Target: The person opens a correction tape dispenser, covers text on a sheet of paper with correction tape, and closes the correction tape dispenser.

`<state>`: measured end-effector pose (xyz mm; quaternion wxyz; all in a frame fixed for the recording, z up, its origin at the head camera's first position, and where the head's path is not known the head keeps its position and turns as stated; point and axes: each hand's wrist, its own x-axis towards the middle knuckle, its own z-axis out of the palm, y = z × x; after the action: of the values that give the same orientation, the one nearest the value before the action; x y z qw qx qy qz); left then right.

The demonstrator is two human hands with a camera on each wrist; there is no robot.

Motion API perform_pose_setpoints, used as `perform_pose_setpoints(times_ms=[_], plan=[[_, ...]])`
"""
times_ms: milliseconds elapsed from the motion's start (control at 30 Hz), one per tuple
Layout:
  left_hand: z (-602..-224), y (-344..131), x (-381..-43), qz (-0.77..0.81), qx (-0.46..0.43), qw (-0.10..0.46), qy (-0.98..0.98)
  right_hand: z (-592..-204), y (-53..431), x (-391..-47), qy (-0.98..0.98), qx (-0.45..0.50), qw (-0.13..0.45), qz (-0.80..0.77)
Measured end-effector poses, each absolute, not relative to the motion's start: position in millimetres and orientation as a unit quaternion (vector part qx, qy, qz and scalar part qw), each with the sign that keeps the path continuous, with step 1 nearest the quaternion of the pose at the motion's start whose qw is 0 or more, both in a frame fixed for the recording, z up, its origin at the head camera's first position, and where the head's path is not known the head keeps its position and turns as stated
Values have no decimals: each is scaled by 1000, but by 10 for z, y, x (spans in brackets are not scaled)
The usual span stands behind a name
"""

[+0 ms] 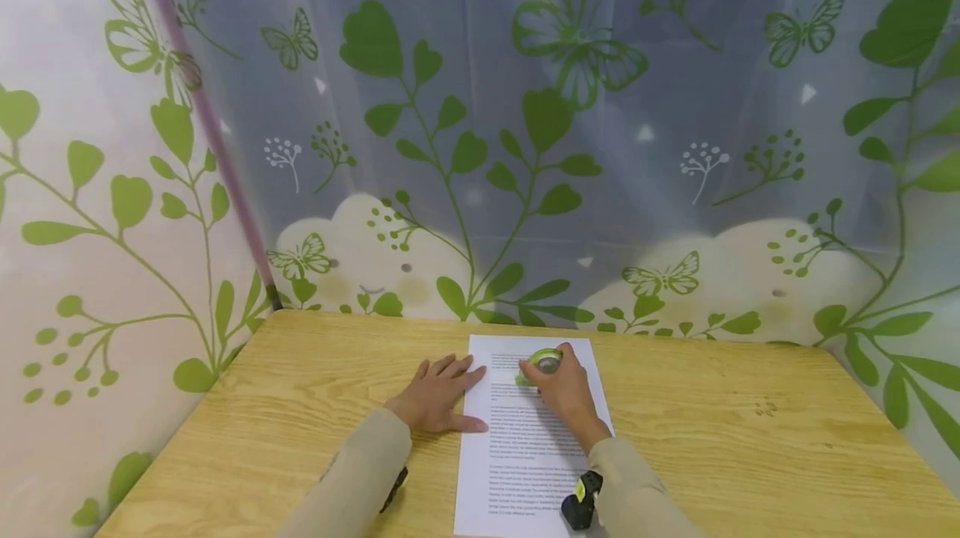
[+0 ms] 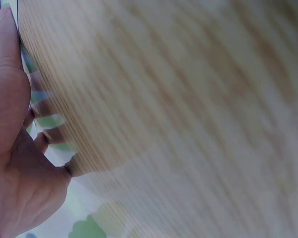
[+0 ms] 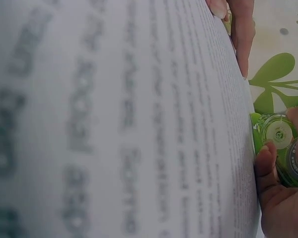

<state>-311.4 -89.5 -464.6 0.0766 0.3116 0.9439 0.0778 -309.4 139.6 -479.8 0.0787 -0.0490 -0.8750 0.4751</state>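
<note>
Leaf-patterned curtains [image 1: 468, 130] hang behind the tabletop [image 1: 750, 430]; near its far edge, a green tape dispenser [image 1: 547, 361], pinched in the right hand [image 1: 567, 392], sits over the upper part of a printed sheet [image 1: 473, 484]. The left hand [image 1: 435, 396] spreads its fingers across the sheet's left edge. Right sleeve [image 1: 633, 492] and black wrist device [image 1: 581, 505] cover its lower right; the tabletop's near edge is cut off.

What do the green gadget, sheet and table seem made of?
Gadget: likely shiny, see-through plastic; wheels show inside. Sheet: apparently matte paper, thin, white and printed. Table: smooth-looking wood or wood-look laminate; the visible grain fits both.
</note>
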Motion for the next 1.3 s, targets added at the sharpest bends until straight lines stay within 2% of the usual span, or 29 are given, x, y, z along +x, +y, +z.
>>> perform_pose_setpoints(times_ms=[1300], plan=[[-4613,-899,-3103,93,307,86,943,-4773,1604,-3052,-862,-49,63,500]])
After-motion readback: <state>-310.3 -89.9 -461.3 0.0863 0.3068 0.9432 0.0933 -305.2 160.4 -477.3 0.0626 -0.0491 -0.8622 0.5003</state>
